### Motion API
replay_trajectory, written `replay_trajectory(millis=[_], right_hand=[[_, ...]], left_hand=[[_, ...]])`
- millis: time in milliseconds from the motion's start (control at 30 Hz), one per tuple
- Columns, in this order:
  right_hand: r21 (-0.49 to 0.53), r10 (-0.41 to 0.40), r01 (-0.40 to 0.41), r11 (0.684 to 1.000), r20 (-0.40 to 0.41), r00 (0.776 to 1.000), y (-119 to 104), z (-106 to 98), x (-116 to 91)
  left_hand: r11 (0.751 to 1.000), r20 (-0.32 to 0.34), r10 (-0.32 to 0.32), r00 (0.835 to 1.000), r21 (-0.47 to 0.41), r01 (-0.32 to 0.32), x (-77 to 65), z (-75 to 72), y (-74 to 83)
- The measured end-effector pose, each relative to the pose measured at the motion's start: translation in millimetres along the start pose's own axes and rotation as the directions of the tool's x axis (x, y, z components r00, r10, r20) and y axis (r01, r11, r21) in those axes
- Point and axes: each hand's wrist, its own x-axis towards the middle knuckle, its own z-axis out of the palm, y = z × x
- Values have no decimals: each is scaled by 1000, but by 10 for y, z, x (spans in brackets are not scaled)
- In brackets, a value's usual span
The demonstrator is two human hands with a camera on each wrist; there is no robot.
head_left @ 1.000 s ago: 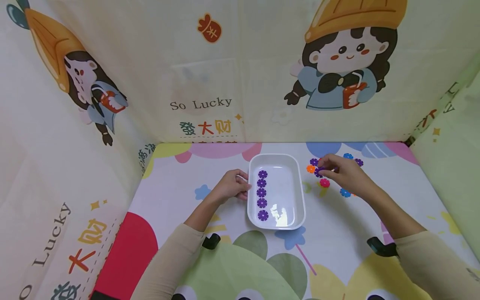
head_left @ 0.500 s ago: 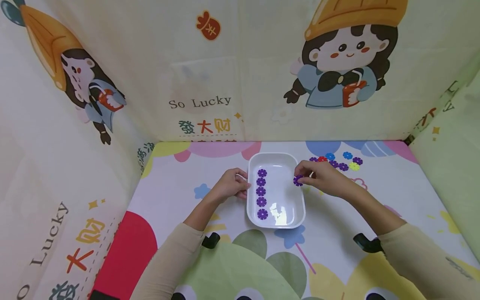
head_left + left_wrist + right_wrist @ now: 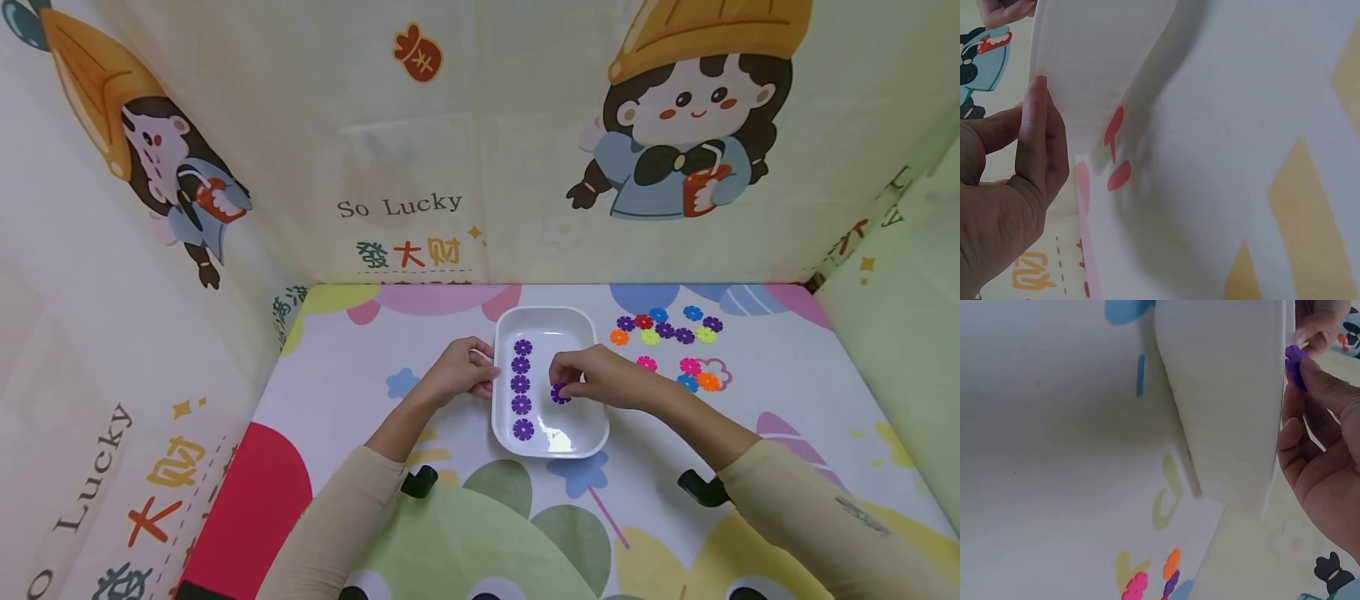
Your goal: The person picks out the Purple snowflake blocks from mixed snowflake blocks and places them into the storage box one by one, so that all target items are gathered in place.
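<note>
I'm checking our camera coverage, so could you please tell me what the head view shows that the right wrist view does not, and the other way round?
Only the head view: the inside of the white tray, with five purple flower pieces in a line, and the beige sleeves.

Only the right wrist view: the tray's outer wall and the palm side of the right hand.

Both: the hands, the right pinching a purple piece, the left hand at the tray's edge, and loose pink pieces and orange pieces.
</note>
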Motion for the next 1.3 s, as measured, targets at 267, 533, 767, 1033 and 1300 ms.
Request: replay_trajectory(millis=[267, 533, 767, 1033, 1300], right_hand=[[0, 10, -10, 1000, 159, 987, -55, 74, 183], [-81, 69, -47, 996, 295, 953, -81, 134, 359], [-123, 108, -69, 990, 347, 931, -61, 226, 444], [-147, 131, -85, 985, 337, 932, -13, 315, 460], [-161, 125, -77, 984, 310, 943, -32, 355, 422]], left_hand=[[1000, 1, 2, 1000, 10, -2, -5, -9, 5], [1000, -2, 4, 1000, 14, -4, -9, -8, 18], [1000, -1, 5, 1000, 20, -5, -18, -1, 20], [1000, -3, 2, 1000, 26, -2, -30, -2, 27], [1000, 3, 10, 1000, 18, -10, -25, 4, 21]])
